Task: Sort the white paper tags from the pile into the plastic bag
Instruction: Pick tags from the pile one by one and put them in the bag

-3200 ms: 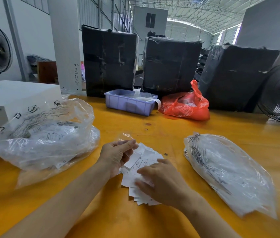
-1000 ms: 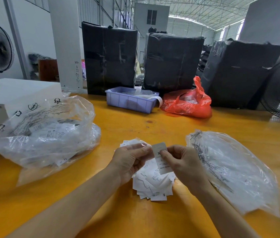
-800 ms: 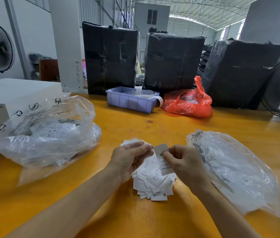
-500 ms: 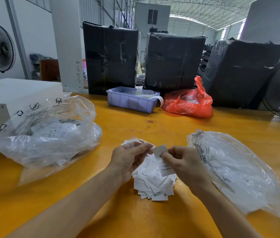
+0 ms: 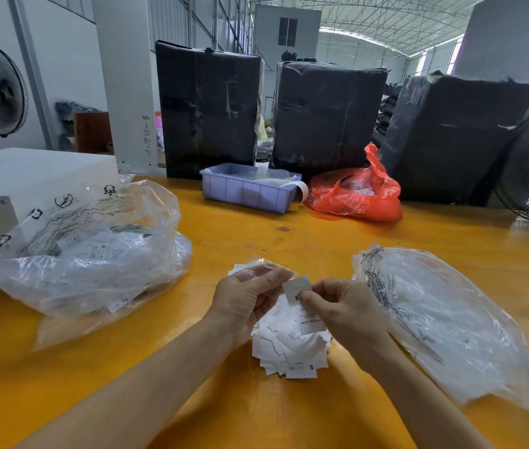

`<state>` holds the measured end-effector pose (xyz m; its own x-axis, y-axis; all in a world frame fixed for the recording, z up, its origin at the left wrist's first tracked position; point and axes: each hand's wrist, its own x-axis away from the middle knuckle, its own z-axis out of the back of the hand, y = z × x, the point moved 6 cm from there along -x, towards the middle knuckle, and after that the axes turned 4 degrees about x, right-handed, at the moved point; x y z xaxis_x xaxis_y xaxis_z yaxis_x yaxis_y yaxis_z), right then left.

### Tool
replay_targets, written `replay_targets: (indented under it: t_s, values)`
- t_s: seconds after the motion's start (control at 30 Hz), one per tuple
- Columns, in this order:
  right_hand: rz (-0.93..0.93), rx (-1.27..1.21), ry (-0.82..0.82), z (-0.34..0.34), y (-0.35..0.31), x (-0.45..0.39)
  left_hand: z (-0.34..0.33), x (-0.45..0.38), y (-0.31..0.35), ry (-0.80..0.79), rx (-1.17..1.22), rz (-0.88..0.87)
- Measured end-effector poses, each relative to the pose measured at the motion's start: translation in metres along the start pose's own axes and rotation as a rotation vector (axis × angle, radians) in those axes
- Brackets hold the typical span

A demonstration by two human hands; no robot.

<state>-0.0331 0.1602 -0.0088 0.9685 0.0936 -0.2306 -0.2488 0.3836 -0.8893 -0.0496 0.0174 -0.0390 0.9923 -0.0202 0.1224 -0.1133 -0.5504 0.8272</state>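
White tag (image 5: 296, 289) between pinching hands (image 5: 292, 306)

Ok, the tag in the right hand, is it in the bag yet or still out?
Out. The right hand pinches the tag in the open above the pile, while the left hand holds a small clear bag beside it.

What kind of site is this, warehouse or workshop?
Likely a garment warehouse or packing floor: tall black-wrapped bales behind the yellow worktable, an open steel-truss roof, and bags of printed tags being hand-sorted.
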Motion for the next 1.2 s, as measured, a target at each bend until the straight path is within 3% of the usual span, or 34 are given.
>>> replay_targets:
  t_s: [0.37,0.57,0.7,0.77,0.93,1.03,1.1,1.2]
  values:
    - [0.059,-0.044,0.013,0.001,0.001,0.000,-0.004,0.006,-0.014,0.003,-0.018,0.023]
    - [-0.080,-0.288,-0.068,0.005,0.012,-0.005,-0.014,0.010,-0.012,-0.137,-0.040,0.009]
    - [-0.079,-0.340,-0.132,0.006,0.009,-0.005,-0.016,0.010,-0.008,-0.190,-0.085,-0.009]
    - [-0.057,-0.265,-0.148,0.008,0.008,-0.007,-0.016,0.009,-0.002,-0.228,-0.160,-0.040]
    - [0.123,0.214,-0.209,0.009,0.003,-0.006,-0.013,0.010,0.011,-0.311,-0.550,-0.040]
    - [0.187,0.319,-0.248,0.004,0.002,-0.006,-0.011,0.010,0.009,-0.359,-0.688,-0.011]
    - [0.176,0.263,-0.199,0.006,-0.001,-0.007,-0.009,0.009,0.006,-0.347,-0.666,0.013]
    - [0.171,0.150,0.053,0.028,-0.004,-0.011,-0.006,0.005,0.004,-0.289,-0.541,0.033]
